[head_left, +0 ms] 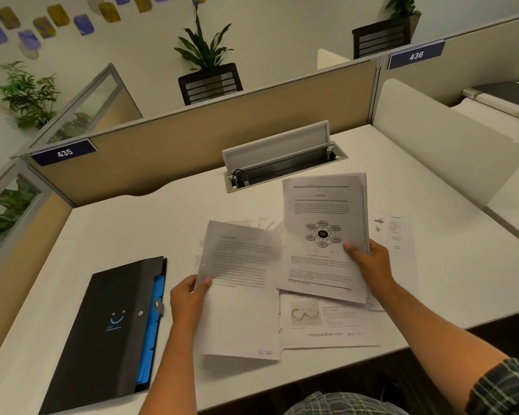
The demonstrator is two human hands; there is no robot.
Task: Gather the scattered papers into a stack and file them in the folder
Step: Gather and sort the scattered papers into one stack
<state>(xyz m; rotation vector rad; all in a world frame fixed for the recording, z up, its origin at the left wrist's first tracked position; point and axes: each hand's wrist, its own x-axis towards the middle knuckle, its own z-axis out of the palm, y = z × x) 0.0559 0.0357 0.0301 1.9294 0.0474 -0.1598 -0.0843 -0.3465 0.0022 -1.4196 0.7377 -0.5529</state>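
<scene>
Printed white papers lie scattered on the white desk (432,187) in front of me. My left hand (189,298) pinches the left edge of one text sheet (240,283), lifted off the desk. My right hand (372,265) grips a thin stack of papers (324,229), raised and tilted, with a diagram page on top. Beneath them lie more loose sheets, such as a sheet with a printed web address (327,327) and another sheet (399,235) far right. A black folder (102,330) with blue dividers showing lies shut at the left.
An open cable tray with a raised lid (279,157) is set into the desk behind the papers. Tan partition walls (192,145) bound the desk at the back and left. The desk's front edge runs just below the papers.
</scene>
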